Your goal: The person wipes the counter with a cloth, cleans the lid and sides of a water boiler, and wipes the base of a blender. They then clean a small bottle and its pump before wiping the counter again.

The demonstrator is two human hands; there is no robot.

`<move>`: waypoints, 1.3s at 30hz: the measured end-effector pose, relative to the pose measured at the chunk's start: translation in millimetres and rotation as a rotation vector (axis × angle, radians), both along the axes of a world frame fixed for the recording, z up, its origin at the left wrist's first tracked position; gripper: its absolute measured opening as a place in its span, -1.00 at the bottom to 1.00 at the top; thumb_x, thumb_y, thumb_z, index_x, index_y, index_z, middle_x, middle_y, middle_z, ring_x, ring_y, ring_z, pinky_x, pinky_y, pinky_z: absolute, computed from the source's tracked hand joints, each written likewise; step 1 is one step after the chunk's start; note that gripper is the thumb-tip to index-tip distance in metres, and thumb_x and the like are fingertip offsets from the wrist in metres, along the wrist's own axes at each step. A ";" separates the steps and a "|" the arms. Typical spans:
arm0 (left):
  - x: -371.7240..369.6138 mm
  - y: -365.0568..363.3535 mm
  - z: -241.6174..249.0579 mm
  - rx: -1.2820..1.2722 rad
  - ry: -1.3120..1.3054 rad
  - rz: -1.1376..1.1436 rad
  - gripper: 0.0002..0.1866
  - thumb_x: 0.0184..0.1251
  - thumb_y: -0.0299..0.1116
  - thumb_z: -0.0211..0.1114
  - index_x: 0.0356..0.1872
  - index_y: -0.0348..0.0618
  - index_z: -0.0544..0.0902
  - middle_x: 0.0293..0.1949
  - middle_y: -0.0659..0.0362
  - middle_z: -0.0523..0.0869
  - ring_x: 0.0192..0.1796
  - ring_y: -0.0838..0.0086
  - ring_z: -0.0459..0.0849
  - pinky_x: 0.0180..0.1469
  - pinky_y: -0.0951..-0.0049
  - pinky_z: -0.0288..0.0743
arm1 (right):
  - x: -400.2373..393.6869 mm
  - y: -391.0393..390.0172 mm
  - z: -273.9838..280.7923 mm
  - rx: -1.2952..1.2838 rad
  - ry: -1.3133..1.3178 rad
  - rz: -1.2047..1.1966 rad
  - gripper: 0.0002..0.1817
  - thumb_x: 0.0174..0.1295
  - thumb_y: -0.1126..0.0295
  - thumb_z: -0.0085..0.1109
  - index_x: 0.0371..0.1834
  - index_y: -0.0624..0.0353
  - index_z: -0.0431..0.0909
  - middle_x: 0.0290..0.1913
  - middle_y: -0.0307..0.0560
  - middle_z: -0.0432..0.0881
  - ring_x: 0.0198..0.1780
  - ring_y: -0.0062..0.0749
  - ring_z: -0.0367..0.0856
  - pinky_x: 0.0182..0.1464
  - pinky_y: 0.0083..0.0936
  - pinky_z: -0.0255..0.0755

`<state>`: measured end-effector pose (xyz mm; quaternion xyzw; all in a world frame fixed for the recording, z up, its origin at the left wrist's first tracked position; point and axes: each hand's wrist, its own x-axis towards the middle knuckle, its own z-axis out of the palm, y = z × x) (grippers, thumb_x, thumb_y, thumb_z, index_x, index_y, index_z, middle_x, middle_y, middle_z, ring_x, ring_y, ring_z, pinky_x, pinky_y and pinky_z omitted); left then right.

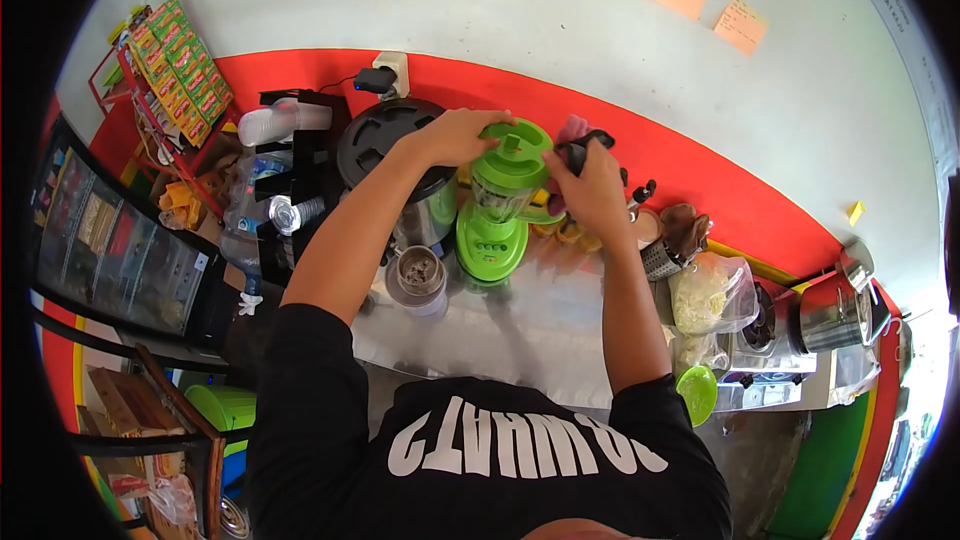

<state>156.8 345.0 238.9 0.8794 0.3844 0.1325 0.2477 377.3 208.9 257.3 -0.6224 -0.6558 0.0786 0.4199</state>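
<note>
A green blender (492,245) with a clear jug stands upright on the metal counter, its green lid (522,168) on top. My left hand (462,136) has its fingers and thumb closed at the lid's left rim. On the other side, my right hand (592,180) is curled beside a black object (575,154), its thumb near the lid's right edge. A purple cloth-like thing (571,128) shows just behind that hand. What the right fingers hold is partly hidden. Left of the blender sits a metal cup (420,271) on a pale round container (417,303).
A large lidded metal container (398,145) stands close on the left, beside stacked plastic cups (285,122). On the right are a perforated metal holder (661,261), a clear plastic bag (712,292) and a green bowl (697,395). The red-and-white wall (640,120) borders the counter.
</note>
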 end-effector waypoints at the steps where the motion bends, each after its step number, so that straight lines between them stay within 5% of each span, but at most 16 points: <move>1: -3.5 6.4 0.1 0.000 0.000 -0.008 -0.47 0.53 -0.35 0.30 0.50 0.06 0.54 0.47 0.03 0.61 0.42 0.05 0.63 0.45 0.12 0.50 | -12.0 0.8 0.7 -0.155 0.165 0.128 -0.60 0.28 0.23 0.48 -0.13 0.36 0.56 -0.35 0.18 0.73 -0.29 0.04 0.76 -0.18 -0.13 0.59; 3: -10.7 19.5 2.0 -0.133 -0.046 -0.110 -0.38 0.43 -0.54 0.32 0.52 -0.03 0.51 0.47 -0.01 0.60 0.47 0.06 0.60 0.48 0.14 0.48 | -34.1 5.6 -8.0 -0.300 0.329 0.253 -0.57 0.30 0.20 0.47 -0.08 0.35 0.53 -0.28 0.20 0.73 -0.22 0.06 0.77 -0.13 -0.12 0.60; 6: -16.5 34.5 5.4 -0.056 0.002 -0.202 -0.32 0.34 -0.68 0.26 0.53 -0.12 0.48 0.48 -0.03 0.58 0.50 0.06 0.56 0.50 0.15 0.46 | -59.7 8.6 -54.7 0.143 -0.413 0.291 -0.66 0.23 0.35 0.40 -0.04 0.30 0.55 -0.13 0.27 0.69 -0.02 0.27 0.64 0.15 0.05 0.43; 12: -11.7 48.2 4.8 -0.070 0.009 -0.245 -0.26 0.21 -0.79 0.16 0.50 -0.16 0.51 0.45 -0.07 0.61 0.49 0.06 0.57 0.50 0.16 0.46 | -97.7 11.8 -45.2 0.025 -0.468 0.131 -0.63 0.10 0.39 0.40 -0.03 0.26 0.57 -0.13 0.17 0.70 -0.01 0.17 0.65 0.09 -0.04 0.42; 14: -3.5 42.0 7.9 -0.056 0.063 -0.217 -0.28 0.21 -0.79 0.17 0.48 -0.17 0.53 0.42 -0.07 0.64 0.47 0.04 0.59 0.48 0.15 0.49 | -106.0 10.6 -50.4 -0.041 -0.594 0.005 -0.59 0.06 0.31 0.45 -0.04 0.19 0.59 -0.13 0.05 0.73 0.03 -0.01 0.68 0.12 -0.10 0.38; 19: 8.7 47.7 17.2 0.010 0.145 -0.262 -0.35 0.23 -0.76 0.23 0.40 -0.19 0.57 0.34 -0.06 0.71 0.38 0.00 0.66 0.38 0.13 0.58 | -98.2 6.2 -57.6 0.028 -0.574 -0.078 -0.57 0.08 0.25 0.49 -0.02 0.15 0.61 -0.10 0.00 0.74 0.11 -0.08 0.67 0.28 0.05 0.26; 24: 18.6 43.4 24.7 0.098 0.253 -0.195 -0.38 0.23 -0.58 0.54 0.36 -0.18 0.59 0.32 -0.03 0.72 0.35 0.01 0.68 0.33 0.14 0.62 | -53.6 -2.7 -36.5 -0.162 -0.689 -0.036 -0.45 0.06 0.10 0.55 0.10 0.07 0.65 0.08 -0.13 0.72 0.37 -0.24 0.57 0.55 0.29 0.02; 31: 38.5 31.3 49.4 0.178 0.431 -0.183 -0.36 0.16 -0.55 0.61 0.32 -0.18 0.62 0.31 -0.02 0.72 0.36 0.03 0.67 0.31 0.12 0.63 | -33.4 -1.4 -43.3 0.066 -1.052 -0.017 -0.54 0.08 0.13 0.46 0.00 0.12 0.68 0.05 -0.17 0.73 0.41 -0.26 0.51 0.51 0.11 0.17; 34: 42.0 32.4 46.7 0.226 0.466 -0.193 -0.38 0.10 -0.57 0.63 0.25 -0.19 0.65 0.25 -0.03 0.75 0.31 0.03 0.70 0.26 0.11 0.65 | -49.4 -2.4 -39.7 0.013 -0.999 -0.049 -0.60 -0.06 0.20 0.47 -0.17 0.17 0.68 -0.13 -0.08 0.72 0.12 -0.10 0.55 0.19 -0.23 0.35; 39: 42.5 48.3 26.8 0.225 0.345 -0.108 -0.42 -0.04 -0.46 0.72 0.09 -0.06 0.72 0.13 0.03 0.81 0.21 0.04 0.76 0.18 0.08 0.69 | -61.1 18.4 -52.8 -0.034 -0.685 -0.092 -0.53 -0.05 0.23 0.49 -0.14 0.31 0.61 -0.07 0.14 0.68 0.09 0.06 0.57 0.23 -0.09 0.42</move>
